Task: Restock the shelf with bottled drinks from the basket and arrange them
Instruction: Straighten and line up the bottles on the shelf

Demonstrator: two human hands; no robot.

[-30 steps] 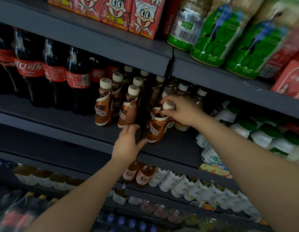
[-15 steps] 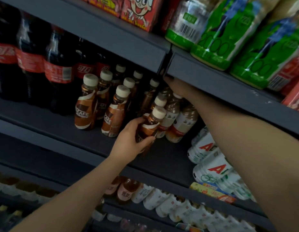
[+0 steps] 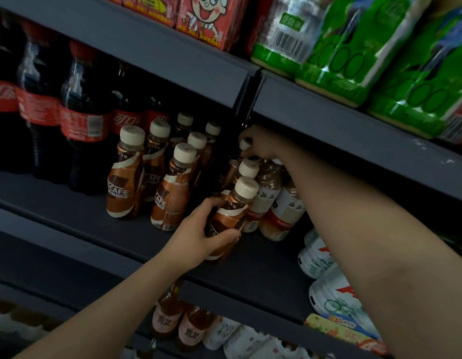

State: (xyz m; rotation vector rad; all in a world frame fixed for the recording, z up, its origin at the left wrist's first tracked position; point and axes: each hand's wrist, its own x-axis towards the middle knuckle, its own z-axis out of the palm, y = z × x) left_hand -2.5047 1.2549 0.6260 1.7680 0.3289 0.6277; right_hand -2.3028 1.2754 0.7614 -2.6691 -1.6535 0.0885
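My left hand (image 3: 196,234) grips a brown coffee bottle with a cream cap (image 3: 231,211), held upright at the front of the dark middle shelf (image 3: 69,216). My right hand (image 3: 261,143) reaches deep under the upper shelf and pinches the cap of a bottle at the back of the same row (image 3: 244,144). Another coffee bottle (image 3: 246,170) stands between the two. To the left, several more coffee bottles (image 3: 126,177) stand in two rows. The basket is out of view.
Large cola bottles (image 3: 79,117) fill the shelf's left end. Lighter tea bottles (image 3: 284,211) stand just right of my left hand, white bottles (image 3: 318,257) lie farther right. Green packs (image 3: 341,55) and red cartons (image 3: 206,19) sit on the upper shelf. More bottles line the lower shelf (image 3: 193,325).
My right hand let go of the front coffee bottle and went to the back of the row. My left hand took hold of that front bottle. The camera moved closer.
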